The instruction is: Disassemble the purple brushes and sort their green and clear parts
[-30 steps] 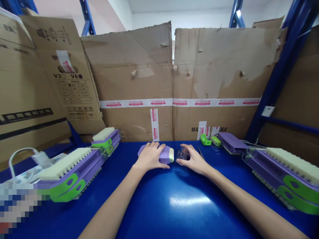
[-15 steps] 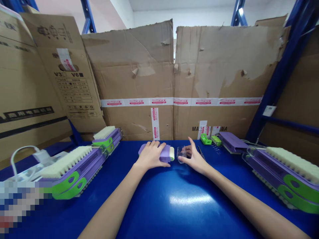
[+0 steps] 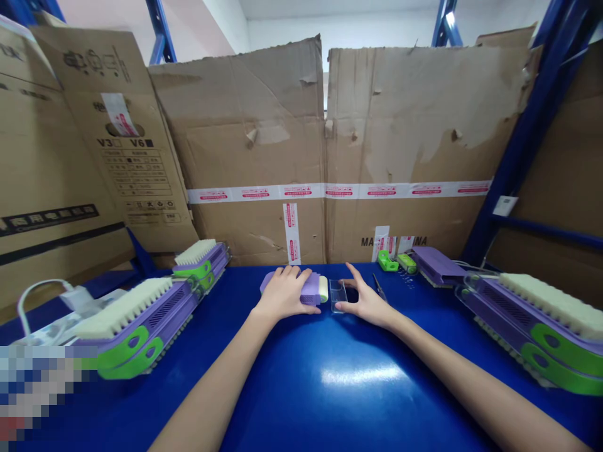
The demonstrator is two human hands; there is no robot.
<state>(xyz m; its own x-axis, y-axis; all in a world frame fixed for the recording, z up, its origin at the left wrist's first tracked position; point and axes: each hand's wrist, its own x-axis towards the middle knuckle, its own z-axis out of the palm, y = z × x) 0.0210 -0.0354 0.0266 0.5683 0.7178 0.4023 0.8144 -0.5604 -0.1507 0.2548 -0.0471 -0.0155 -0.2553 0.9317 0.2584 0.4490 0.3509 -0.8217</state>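
A purple plastic casing (image 3: 308,300) lies on the blue table (image 3: 282,376), with a cream-coloured end (image 3: 323,289) sticking out on its right. My left hand (image 3: 285,295) grips it from above, fingers over the far side and thumb along the near side. Just right of that end, my right hand (image 3: 370,301) pinches a small clear plastic cover (image 3: 337,295) between thumb and fingers. A narrow gap seems to separate cover and casing. Behind my right hand lies a thin dark tool (image 3: 378,285), partly hidden, its kind unclear.
Purple-and-green units with cream bristly pads stand at left (image 3: 136,320), back left (image 3: 200,263) and right (image 3: 541,326). Back right are a green part (image 3: 387,260), a small green block (image 3: 407,263) and a purple shell (image 3: 438,267). Cardboard (image 3: 254,157) walls the back; a white charger (image 3: 80,298) sits left.
My right hand has brought the clear cover left, close to the casing's cream end, and turned it more upright to my view. My left hand stays on the casing.
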